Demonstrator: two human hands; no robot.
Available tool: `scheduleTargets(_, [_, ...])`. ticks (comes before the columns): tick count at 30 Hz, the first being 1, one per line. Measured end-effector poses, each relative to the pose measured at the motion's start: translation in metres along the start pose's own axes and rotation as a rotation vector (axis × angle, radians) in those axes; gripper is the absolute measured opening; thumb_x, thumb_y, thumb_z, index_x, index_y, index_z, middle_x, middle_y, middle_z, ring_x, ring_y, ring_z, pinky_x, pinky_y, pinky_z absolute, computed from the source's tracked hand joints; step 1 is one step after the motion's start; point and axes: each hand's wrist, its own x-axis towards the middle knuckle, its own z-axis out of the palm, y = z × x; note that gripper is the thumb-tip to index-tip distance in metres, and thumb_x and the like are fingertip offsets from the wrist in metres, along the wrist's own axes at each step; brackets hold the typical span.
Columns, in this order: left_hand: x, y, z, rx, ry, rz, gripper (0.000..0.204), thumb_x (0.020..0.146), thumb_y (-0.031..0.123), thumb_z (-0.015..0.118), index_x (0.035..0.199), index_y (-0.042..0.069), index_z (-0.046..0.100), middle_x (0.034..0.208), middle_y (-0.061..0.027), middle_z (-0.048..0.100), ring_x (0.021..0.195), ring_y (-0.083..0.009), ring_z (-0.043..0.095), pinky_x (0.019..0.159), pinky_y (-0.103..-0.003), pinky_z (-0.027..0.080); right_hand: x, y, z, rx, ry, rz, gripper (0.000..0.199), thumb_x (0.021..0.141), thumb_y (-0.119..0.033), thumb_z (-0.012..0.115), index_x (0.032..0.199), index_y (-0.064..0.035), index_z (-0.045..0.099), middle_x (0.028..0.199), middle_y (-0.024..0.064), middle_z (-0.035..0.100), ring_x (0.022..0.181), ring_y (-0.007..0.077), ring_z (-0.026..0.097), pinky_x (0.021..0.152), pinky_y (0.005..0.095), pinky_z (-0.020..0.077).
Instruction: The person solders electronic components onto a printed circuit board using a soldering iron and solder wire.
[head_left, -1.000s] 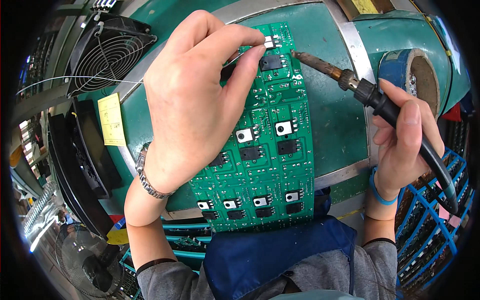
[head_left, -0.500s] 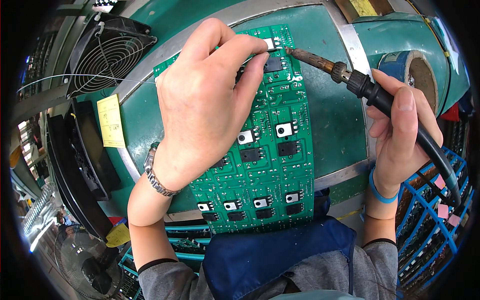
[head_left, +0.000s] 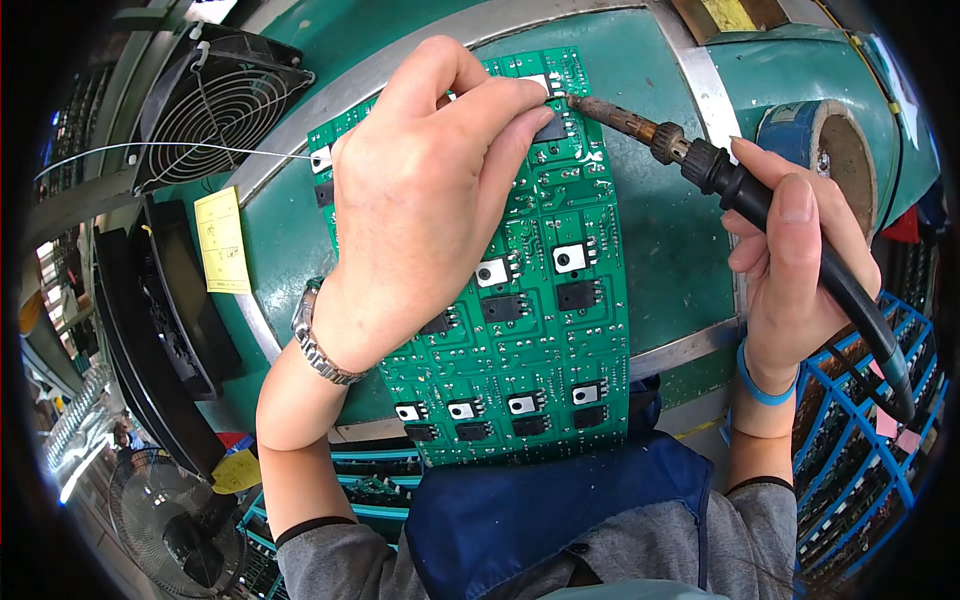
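A green circuit board (head_left: 600, 345) lies on the bench in front of me, carrying rows of black transistors, several with white metal tabs. Over its far left part is my left hand (head_left: 420, 190), thumb and forefinger pinched together at a transistor near the far right corner. A thin silvery solder wire (head_left: 210, 147) runs from the left into this hand; its end at the fingertips is hard to make out. My right hand (head_left: 795, 255) grips a black soldering iron (head_left: 735, 185) like a pen. The iron's brown, worn tip is at that transistor's legs, just right of my left fingertips.
A fan with a wire guard (head_left: 225, 125) stands at the far left, near a yellow paper label (head_left: 221, 240). At the right are a blue-rimmed reel (head_left: 835, 140) and a blue rack (head_left: 850, 400) holding boards. Metal strips (head_left: 700, 70) edge the green bench.
My left hand has shifted slightly right, uncovering a transistor at the board's left edge. The soldering iron has moved a little left, bringing its tip closer to my left fingertips.
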Motion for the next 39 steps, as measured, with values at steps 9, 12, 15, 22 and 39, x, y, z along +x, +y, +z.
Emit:
scheduleTargets(9, [0.004,-0.001,-0.005,0.041,0.028,-0.054,0.013,0.076,0.004,0.074,0.089,0.006,0.071,0.068,0.0006,0.05,0.055,-0.0053,0.042,0.05,-0.019,0.035,0.0,0.001,0.0,0.001,-0.004,0.017,0.037,0.094,-0.024,0.051,0.097,0.0098,0.068,0.066,0.0086,0.062,0.047,0.0041,0.048,0.047,0.0162,0.0349])
scheduleTargets(12, [0.004,-0.003,-0.006,0.046,0.028,-0.025,0.014,0.077,0.004,0.074,0.09,0.007,0.072,0.068,0.0008,0.05,0.055,-0.0049,0.042,0.05,-0.018,0.036,-0.001,-0.001,0.0,0.0,0.028,0.011,0.039,0.094,-0.025,0.05,0.098,0.0096,0.067,0.066,0.0084,0.062,0.047,0.0038,0.048,0.047,0.0156,0.0342])
scheduleTargets(15, [0.003,-0.005,-0.006,0.056,0.031,-0.023,0.016,0.076,0.003,0.074,0.091,0.008,0.072,0.068,0.0009,0.05,0.055,-0.0051,0.042,0.049,-0.019,0.035,0.003,-0.001,-0.002,-0.001,0.074,0.031,0.041,0.095,-0.026,0.048,0.099,0.0094,0.067,0.066,0.0077,0.062,0.047,0.0029,0.046,0.046,0.0147,0.0331])
scheduleTargets(22, [0.004,-0.005,-0.004,0.051,0.022,-0.024,0.015,0.076,0.003,0.073,0.091,0.008,0.072,0.068,0.0008,0.05,0.056,-0.0055,0.043,0.049,-0.019,0.036,0.011,-0.001,0.001,-0.013,0.059,0.038,0.042,0.096,-0.029,0.048,0.1,0.0078,0.067,0.064,0.0053,0.061,0.047,0.0016,0.044,0.045,0.014,0.0307])
scheduleTargets(39, [0.003,-0.008,-0.001,0.025,0.029,-0.02,0.015,0.076,0.003,0.074,0.091,0.007,0.072,0.069,0.0001,0.051,0.056,-0.0059,0.044,0.05,-0.019,0.037,0.015,0.004,0.005,0.015,0.022,0.02,0.04,0.096,-0.028,0.049,0.1,0.0069,0.068,0.063,0.005,0.061,0.047,0.002,0.044,0.045,0.0145,0.03])
